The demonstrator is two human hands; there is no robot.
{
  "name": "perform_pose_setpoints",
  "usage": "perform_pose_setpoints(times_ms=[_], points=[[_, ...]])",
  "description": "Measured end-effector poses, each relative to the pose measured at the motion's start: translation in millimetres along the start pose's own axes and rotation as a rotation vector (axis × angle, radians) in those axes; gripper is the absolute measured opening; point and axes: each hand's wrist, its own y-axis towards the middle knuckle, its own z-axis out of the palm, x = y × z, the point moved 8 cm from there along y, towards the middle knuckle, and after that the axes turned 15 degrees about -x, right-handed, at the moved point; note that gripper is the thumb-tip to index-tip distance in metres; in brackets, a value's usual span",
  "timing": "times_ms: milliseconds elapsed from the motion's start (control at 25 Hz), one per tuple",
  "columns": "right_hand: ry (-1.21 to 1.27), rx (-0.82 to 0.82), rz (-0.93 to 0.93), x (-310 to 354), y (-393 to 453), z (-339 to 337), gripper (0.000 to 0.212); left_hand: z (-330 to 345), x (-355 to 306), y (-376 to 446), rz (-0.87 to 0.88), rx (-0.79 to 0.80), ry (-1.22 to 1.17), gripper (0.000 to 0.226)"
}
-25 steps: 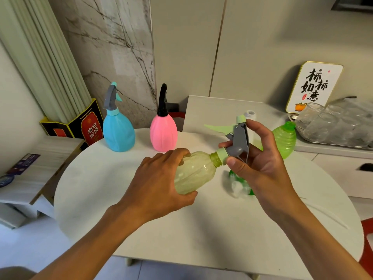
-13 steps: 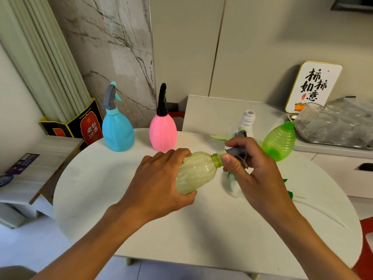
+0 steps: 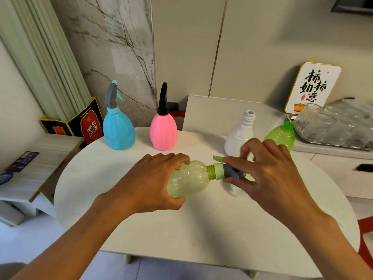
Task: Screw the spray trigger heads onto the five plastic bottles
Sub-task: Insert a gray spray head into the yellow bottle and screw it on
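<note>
Over the last second our right hand (image 3: 268, 174) has rolled over the trigger head (image 3: 229, 171): the grey body that stood up between the fingers now lies low under them, so we judge a turn of the thread is being made. The pale collar sits against the neck of the yellow-green bottle (image 3: 188, 178), though a band of neck shows, so it is probably not yet tight.

The bottle lies on its side just above the bench (image 3: 181, 235), neck pointing right. Our left hand (image 3: 153, 182) wraps its belly from the left; our right hand pinches the head just right of the neck.

Behind the bottle, the blue bottle (image 3: 119, 130) and pink bottle (image 3: 163, 132) carry heads; the white bottle (image 3: 240, 136) and green bottle (image 3: 280, 136) do not.
</note>
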Motion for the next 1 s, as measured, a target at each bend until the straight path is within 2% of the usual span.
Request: perform_pose_setpoints(times_ms=[80, 240, 400, 520, 640, 720, 800, 880, 920, 1000], points=[[0.157, 0.029, -0.016, 2, -3, 5, 0.034, 2, 0, -2, 0.011, 0.025, -0.004, 0.076], [0.484, 0.158, 0.067, 19, -14, 18, 0.034, 3, 6, -5, -0.021, 0.121, -0.040, 0.076], [0.412, 0.222, -0.030, 40, -21, 26, 0.029, 0, 22, -10, -0.074, 0.245, -0.026, 0.082], [0.267, 0.194, -0.199, 60, -22, 27, 0.032, -1, 30, -20, -0.134, 0.388, -0.111, 0.078], [0.282, 0.161, -0.257, 70, -20, 24, 0.028, -1, 30, -28, -0.164, 0.495, -0.187, 0.071], [0.464, 0.154, -0.137, 66, -15, 21, 0.025, -3, 28, -29, -0.173, 0.506, -0.219, 0.069], [0.731, 0.138, 0.140, 52, -9, 20, 0.018, -7, 26, -26, -0.178, 0.447, -0.248, 0.071], [0.867, 0.075, 0.392, 34, -7, 25, 0.013, -13, 23, -19, -0.150, 0.325, -0.218, 0.074], [0.880, 0.066, 0.446, 31, -9, 28, 0.013, -15, 22, -16, -0.125, 0.272, -0.169, 0.076], [0.861, 0.109, 0.419, 37, -11, 34, 0.017, -15, 22, -12, -0.070, 0.209, -0.042, 0.082]])
